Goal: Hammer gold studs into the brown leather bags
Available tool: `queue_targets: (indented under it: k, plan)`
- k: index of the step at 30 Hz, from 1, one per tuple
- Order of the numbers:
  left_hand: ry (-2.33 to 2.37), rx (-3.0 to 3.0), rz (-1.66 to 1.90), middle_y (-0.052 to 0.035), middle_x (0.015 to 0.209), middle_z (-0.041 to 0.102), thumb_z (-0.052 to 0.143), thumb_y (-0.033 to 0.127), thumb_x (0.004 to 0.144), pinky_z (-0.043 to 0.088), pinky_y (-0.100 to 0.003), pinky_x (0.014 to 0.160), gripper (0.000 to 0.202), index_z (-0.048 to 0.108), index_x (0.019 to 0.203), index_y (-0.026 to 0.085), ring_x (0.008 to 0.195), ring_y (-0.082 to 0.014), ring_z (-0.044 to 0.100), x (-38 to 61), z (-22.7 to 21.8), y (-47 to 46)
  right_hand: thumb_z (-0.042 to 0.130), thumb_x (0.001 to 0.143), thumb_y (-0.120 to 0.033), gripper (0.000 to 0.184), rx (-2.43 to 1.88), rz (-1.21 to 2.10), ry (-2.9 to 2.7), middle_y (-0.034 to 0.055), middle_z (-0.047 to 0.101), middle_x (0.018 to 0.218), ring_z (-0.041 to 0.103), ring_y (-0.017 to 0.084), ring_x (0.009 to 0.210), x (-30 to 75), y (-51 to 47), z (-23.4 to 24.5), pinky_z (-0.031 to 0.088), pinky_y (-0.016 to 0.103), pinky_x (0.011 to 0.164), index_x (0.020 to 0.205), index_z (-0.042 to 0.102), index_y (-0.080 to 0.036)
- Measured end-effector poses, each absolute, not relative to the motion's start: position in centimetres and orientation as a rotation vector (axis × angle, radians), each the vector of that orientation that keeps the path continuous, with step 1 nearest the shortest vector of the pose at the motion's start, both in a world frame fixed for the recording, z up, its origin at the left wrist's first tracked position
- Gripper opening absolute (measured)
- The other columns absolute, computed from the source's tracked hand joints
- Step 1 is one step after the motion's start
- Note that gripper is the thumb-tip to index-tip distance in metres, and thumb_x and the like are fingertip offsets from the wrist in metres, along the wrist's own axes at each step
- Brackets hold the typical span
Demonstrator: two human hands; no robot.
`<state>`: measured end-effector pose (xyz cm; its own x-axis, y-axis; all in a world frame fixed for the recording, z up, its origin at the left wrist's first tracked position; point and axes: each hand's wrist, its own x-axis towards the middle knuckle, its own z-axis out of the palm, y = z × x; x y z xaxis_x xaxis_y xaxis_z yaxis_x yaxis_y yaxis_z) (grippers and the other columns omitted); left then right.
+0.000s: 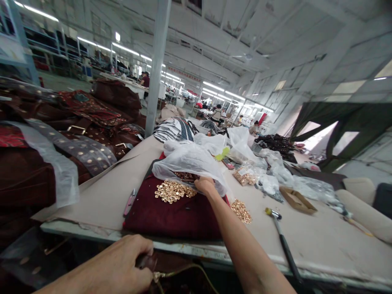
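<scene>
My right hand [204, 185] reaches forward onto a dark red cloth [171, 214] on the worktable. Its fingers are tucked under a clear plastic bag [186, 161] and hidden, right beside a heap of gold metal studs [171, 191]. A second small pile of gold studs [241, 210] lies to the right of my forearm. My left hand [122, 265] is below the table's front edge, closed around a dark brown leather piece [147, 261] with a gold chain [180, 271] hanging from it.
A hammer [283, 241] lies on the table [101, 200] at right, with a cardboard piece [297, 200] and more plastic bags behind. A pink cutter [130, 202] lies left of the cloth. Studded brown bags [76, 139] are stacked at left. Other people work far back.
</scene>
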<state>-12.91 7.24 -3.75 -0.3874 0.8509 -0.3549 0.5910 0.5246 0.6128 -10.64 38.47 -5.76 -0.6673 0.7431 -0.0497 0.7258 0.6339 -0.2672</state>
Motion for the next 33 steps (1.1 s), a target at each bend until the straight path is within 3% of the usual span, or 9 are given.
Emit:
queue_targets:
  k: [5, 9, 16, 21, 26, 29, 31, 33]
  plan:
    - [2.126, 1.081, 0.596, 0.0052, 0.058, 0.047, 0.053, 0.028, 0.061, 0.023, -0.028, 0.052, 0.01, 0.053, 0.062, 0.019, 0.062, -0.0144, 0.043, -13.0, -4.5, 7.2, 0.06, 0.099, -0.037, 0.024, -1.103, 0.763, -2.69, 0.0022, 0.068, 0.089, 0.066, 0.017, 0.08, -5.1, 37.1, -5.3, 0.056, 0.035, 0.077, 0.093, 0.067, -0.014]
    - [2.029, 1.053, 0.67, 0.0061, 0.055, 0.041, 0.054, 0.032, 0.059, 0.022, -0.028, 0.052, 0.013, 0.05, 0.06, 0.019, 0.059, -0.0128, 0.037, -13.1, -4.4, 7.7, 0.059, 0.099, -0.035, 0.03, -0.97, 1.066, -2.572, -0.0049, 0.058, 0.061, 0.056, 0.011, 0.054, -0.5, 34.8, -5.6, 0.049, 0.026, 0.059, 0.077, 0.063, -0.014]
    - [2.016, 1.033, 0.721, 0.0062, 0.053, 0.033, 0.057, 0.039, 0.057, 0.018, -0.028, 0.053, 0.022, 0.045, 0.055, 0.02, 0.057, -0.0123, 0.031, -13.4, -5.0, 8.7, 0.063, 0.096, -0.038, 0.029, -0.94, 1.367, -2.218, -0.0046, 0.058, 0.064, 0.054, 0.011, 0.055, 1.3, 36.2, -6.6, 0.046, 0.024, 0.054, 0.079, 0.064, -0.014]
    - [1.954, 1.001, 0.728, 0.0058, 0.053, 0.036, 0.058, 0.041, 0.053, 0.019, -0.027, 0.054, 0.024, 0.047, 0.054, 0.02, 0.057, -0.0129, 0.032, -13.2, -3.8, 8.7, 0.069, 0.084, -0.051, 0.037, -0.864, 1.655, -2.028, 0.0049, 0.07, 0.076, 0.064, 0.014, 0.06, 3.0, 34.8, -5.5, 0.052, 0.026, 0.056, 0.093, 0.068, -0.015]
    - [1.872, 0.974, 0.742, 0.0055, 0.055, 0.037, 0.061, 0.049, 0.056, 0.019, -0.028, 0.055, 0.032, 0.051, 0.059, 0.019, 0.06, -0.0138, 0.032, -13.4, -2.7, 8.4, 0.075, 0.071, -0.059, 0.049, -0.738, 1.802, -2.018, 0.0048, 0.067, 0.071, 0.05, 0.01, 0.048, 6.3, 29.4, -3.9, 0.043, 0.023, 0.045, 0.092, 0.074, -0.014]
    - [1.775, 0.96, 0.795, 0.0049, 0.058, 0.038, 0.06, 0.053, 0.064, 0.023, -0.028, 0.057, 0.036, 0.049, 0.059, 0.019, 0.061, -0.0138, 0.033, -13.3, -2.3, 8.3, 0.069, 0.084, -0.044, 0.033, -0.564, 1.554, -2.186, -0.0003, 0.06, 0.063, 0.049, 0.01, 0.052, 8.2, 26.0, -3.2, 0.044, 0.023, 0.052, 0.102, 0.077, -0.017]
    - [1.71, 0.951, 0.831, 0.004, 0.061, 0.043, 0.058, 0.055, 0.07, 0.028, -0.027, 0.06, 0.038, 0.052, 0.061, 0.018, 0.062, -0.0141, 0.037, -13.2, -2.0, 8.2, 0.058, 0.095, -0.027, 0.027, -0.318, 1.131, -2.352, 0.0018, 0.062, 0.072, 0.055, 0.012, 0.062, 9.3, 24.2, -3.0, 0.047, 0.023, 0.059, 0.115, 0.074, -0.018]
    - [1.667, 0.936, 0.856, 0.0026, 0.064, 0.048, 0.056, 0.059, 0.075, 0.031, -0.027, 0.062, 0.043, 0.058, 0.065, 0.017, 0.064, -0.0147, 0.041, -13.0, -1.8, 8.2, 0.047, 0.1, -0.015, 0.031, -0.072, 0.666, -2.461, 0.0071, 0.065, 0.086, 0.061, 0.014, 0.074, 10.1, 22.9, -3.0, 0.051, 0.024, 0.065, 0.122, 0.069, -0.015]
